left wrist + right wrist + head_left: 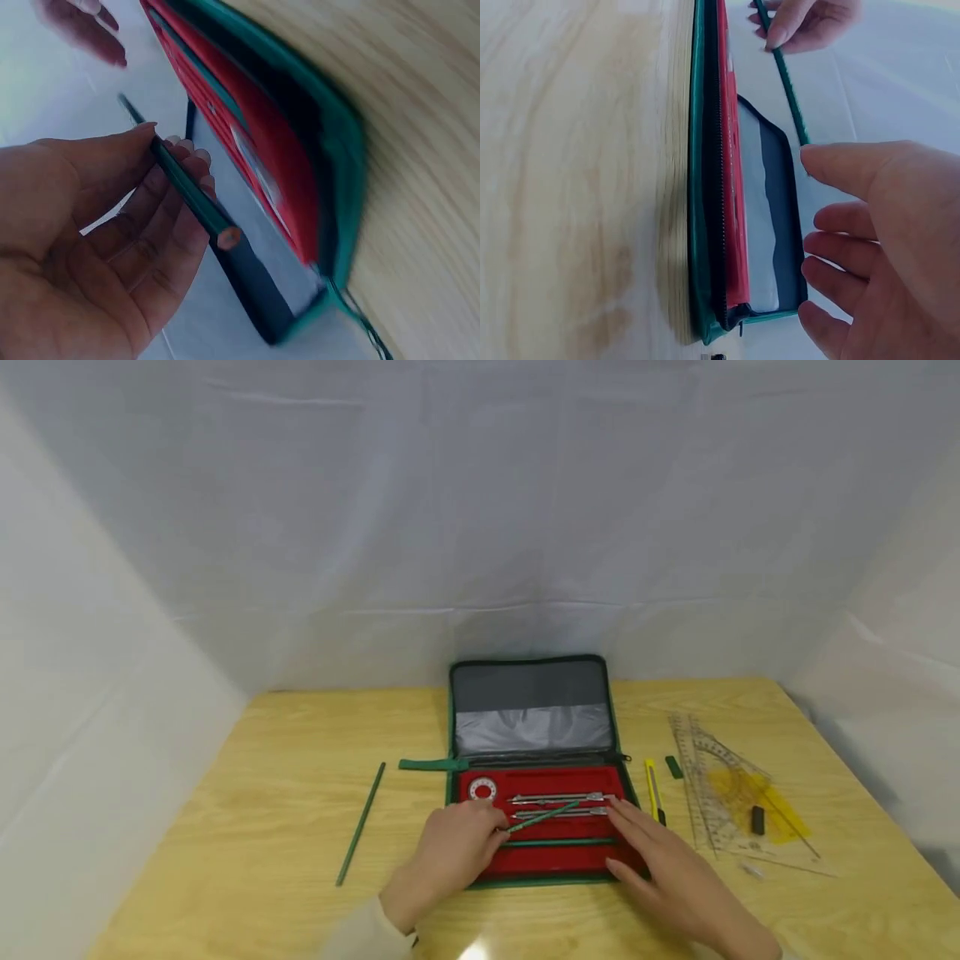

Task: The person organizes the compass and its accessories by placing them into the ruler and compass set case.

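From the head view, there's the left hand [459,839], thumb and fingers pinching a green pencil [543,817], its free length slanting towards the right hand [667,864]! That right hand holds nothing, fingers extended over the right edge of the zip case [534,687]. The two hands are apart, and between them sits the red tray [540,862], with metal compasses [547,797] and another green pencil [558,842] lying in it. Just beyond the left hand, a white ring [482,788]; out to its left on the table [285,777], a loose pencil [362,823]. Beyond the right hand, a yellow cutter [654,789] and a green block [673,767]; further right, clear rulers [697,810], a yellow set square [791,810], a black block [757,820] and a small clear piece [752,870], too blurred for me to name.

Over to the left wrist: a firm pinch, thumb on one side, fingertips on the other, the pencil's brown-reddish end facing us, and the right hand well clear of its far end!

And the right wrist: fingers spread, palm free, beside the case's zipped edge, the held pencil stretching across from the left hand!
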Tool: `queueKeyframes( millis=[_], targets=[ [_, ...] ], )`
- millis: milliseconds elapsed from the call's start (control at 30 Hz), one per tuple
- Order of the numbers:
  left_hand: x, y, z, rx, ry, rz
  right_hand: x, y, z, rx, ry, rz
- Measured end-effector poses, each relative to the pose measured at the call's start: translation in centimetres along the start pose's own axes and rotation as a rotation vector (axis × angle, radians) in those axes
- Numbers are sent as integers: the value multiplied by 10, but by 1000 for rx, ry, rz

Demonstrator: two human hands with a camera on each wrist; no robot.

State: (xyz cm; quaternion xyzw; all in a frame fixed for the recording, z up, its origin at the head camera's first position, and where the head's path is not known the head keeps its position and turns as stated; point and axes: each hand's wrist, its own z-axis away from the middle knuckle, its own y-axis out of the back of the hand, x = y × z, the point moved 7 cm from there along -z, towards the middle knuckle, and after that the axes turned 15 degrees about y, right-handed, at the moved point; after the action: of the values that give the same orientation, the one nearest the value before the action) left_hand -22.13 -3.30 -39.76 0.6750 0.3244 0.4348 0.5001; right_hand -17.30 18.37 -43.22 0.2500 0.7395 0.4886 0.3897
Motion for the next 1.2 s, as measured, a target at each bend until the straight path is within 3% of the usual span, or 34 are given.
queueKeyframes(
  millis=[233,433,733,1000,1200],
  targets=[
    [25,-19,-8,-31,-71,-83,0,0,9,18,-4,-25],
    [38,-31,-8,-31,-121,-110,2,-7,18,-37,-71,-84],
    [43,-42,-10,-43,-101,-132,-2,-15,21,-96,-34,-108],
    [38,-36,-3,-17,-85,-142,-4,-20,26,-139,-46,-105],
    [24,-15,17,5,-57,-157,-6,-26,27,-230,-53,-153]
  ],
)
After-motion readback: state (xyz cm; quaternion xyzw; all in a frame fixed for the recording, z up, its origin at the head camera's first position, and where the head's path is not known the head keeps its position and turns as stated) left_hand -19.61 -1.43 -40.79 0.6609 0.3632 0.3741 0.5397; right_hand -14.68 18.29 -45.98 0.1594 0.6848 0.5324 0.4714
